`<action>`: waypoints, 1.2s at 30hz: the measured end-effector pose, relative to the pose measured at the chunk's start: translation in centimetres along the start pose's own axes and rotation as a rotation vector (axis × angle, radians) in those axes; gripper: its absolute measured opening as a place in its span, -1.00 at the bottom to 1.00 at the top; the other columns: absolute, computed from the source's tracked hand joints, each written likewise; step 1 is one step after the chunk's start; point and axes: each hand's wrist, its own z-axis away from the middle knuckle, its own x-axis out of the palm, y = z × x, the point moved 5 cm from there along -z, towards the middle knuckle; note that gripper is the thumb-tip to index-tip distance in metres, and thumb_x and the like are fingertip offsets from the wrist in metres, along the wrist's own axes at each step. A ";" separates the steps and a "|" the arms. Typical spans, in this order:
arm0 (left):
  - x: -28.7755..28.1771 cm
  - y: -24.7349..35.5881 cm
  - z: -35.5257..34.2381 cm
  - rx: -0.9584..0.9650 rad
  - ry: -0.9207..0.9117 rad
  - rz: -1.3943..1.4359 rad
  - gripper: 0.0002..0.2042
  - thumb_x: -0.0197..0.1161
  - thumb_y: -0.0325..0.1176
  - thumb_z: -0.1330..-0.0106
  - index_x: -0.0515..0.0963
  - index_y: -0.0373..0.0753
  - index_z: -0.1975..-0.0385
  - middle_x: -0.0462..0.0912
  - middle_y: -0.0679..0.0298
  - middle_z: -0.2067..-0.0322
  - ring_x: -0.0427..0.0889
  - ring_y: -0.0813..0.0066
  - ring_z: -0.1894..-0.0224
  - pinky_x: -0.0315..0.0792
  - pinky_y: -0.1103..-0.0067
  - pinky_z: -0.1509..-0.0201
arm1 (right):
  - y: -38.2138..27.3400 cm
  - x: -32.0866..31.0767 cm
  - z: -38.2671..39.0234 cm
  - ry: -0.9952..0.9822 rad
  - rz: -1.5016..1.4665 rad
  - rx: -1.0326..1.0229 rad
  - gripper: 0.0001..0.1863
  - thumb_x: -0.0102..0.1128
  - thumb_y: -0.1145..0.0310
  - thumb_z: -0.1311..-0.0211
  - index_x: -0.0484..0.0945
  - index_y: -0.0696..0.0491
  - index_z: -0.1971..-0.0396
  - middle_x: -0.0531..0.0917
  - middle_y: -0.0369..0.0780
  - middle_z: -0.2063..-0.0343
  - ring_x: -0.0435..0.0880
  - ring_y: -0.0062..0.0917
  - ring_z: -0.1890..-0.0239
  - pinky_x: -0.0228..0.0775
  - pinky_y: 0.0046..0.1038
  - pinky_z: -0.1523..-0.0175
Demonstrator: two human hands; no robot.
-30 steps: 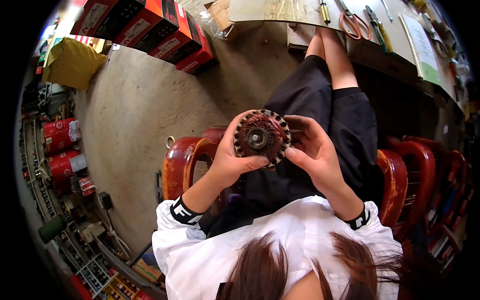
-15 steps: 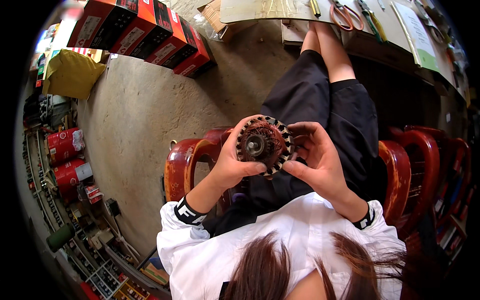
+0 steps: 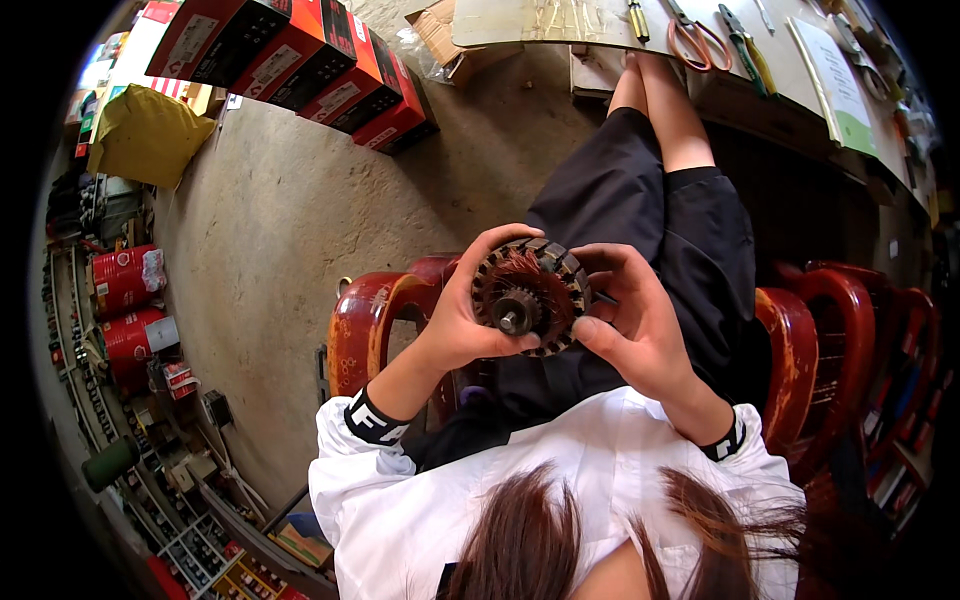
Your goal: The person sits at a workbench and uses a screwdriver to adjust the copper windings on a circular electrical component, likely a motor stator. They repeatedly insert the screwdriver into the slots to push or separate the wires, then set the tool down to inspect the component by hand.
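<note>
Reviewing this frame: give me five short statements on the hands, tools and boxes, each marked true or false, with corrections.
1. The left hand and right hand are both at the rotor. True.
2. The scissors lie beside the pliers on the table. True.
3. The left hand holds the pliers. False: it grips the rotor.
4. The boxes are right of the yellow bundle. True.
5. The boxes are blue. False: they are red and black.

Wht letters (image 3: 362, 414) on blk L cuff (image 3: 382, 433); labels (image 3: 274, 68) on red/blk boxes (image 3: 300, 82), print prob. too small to read.
</note>
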 end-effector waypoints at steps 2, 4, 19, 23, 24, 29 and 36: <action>0.1 0.0 0.0 0.000 -0.025 -0.009 -0.10 0.54 -0.47 0.22 0.23 -0.24 -0.25 0.52 0.25 -0.03 0.54 0.46 -0.09 0.38 0.50 -0.23 | 0.1 -0.1 -0.3 -0.019 0.028 0.034 -0.44 0.34 0.41 -0.14 0.32 0.20 -0.12 0.53 -0.21 0.05 0.55 -0.59 0.05 0.44 -0.52 -0.02; 0.2 0.0 0.0 -0.001 -0.029 -0.011 -0.11 0.53 -0.47 0.22 0.24 -0.24 -0.25 0.53 0.26 -0.03 0.54 0.47 -0.08 0.38 0.51 -0.23 | 0.2 -0.1 -0.4 -0.028 0.080 0.053 -0.44 0.34 0.37 -0.15 0.33 0.20 -0.11 0.55 -0.20 0.07 0.57 -0.58 0.07 0.45 -0.52 -0.02; -0.4 0.0 -0.1 -0.065 0.107 0.012 -0.14 0.49 -0.52 0.22 0.26 -0.23 -0.24 0.52 0.25 0.00 0.53 0.47 -0.07 0.39 0.51 -0.21 | 0.6 -1.7 -3.6 -0.106 0.093 0.021 -0.61 0.23 0.35 -0.30 0.43 0.19 -0.05 0.58 -0.27 0.17 0.56 -0.67 0.15 0.44 -0.58 0.04; -1.0 -0.4 0.0 -0.055 0.189 0.137 -0.16 0.41 -0.64 0.20 0.25 -0.23 -0.24 0.51 0.26 -0.01 0.55 0.45 -0.06 0.41 0.51 -0.21 | -0.3 -8.2 -12.5 0.128 0.495 -0.254 -0.75 0.12 0.34 -0.38 0.51 0.20 0.08 0.61 -0.30 0.27 0.56 -0.67 0.23 0.39 -0.60 0.10; -1.1 -0.4 -0.1 -0.047 0.195 0.157 -0.16 0.41 -0.64 0.19 0.25 -0.23 -0.24 0.51 0.26 -0.01 0.55 0.45 -0.06 0.41 0.51 -0.21 | -1.5 -9.8 -14.8 0.237 0.654 -0.371 -0.75 0.19 0.33 -0.32 0.54 0.21 0.16 0.65 -0.25 0.32 0.60 -0.59 0.24 0.42 -0.55 0.09; -1.5 0.0 -0.6 -0.008 0.214 0.235 -0.18 0.42 -0.65 0.16 0.25 -0.22 -0.25 0.51 0.26 -0.02 0.54 0.44 -0.07 0.41 0.50 -0.22 | -2.6 -18.9 -25.4 0.640 1.281 -0.450 -0.47 0.36 0.17 -0.06 0.51 0.23 0.06 0.58 0.10 0.14 0.57 -0.08 0.04 0.41 -0.25 -0.07; -3.8 0.5 -0.4 -0.019 0.291 0.119 -0.10 0.47 -0.59 0.18 0.20 -0.25 -0.29 0.50 0.20 -0.06 0.54 0.42 -0.10 0.41 0.47 -0.24 | -2.1 -21.7 -32.2 0.596 1.812 -0.434 -0.49 0.23 0.18 -0.19 0.46 -0.01 -0.13 0.52 0.09 0.08 0.49 0.00 -0.01 0.34 -0.11 -0.14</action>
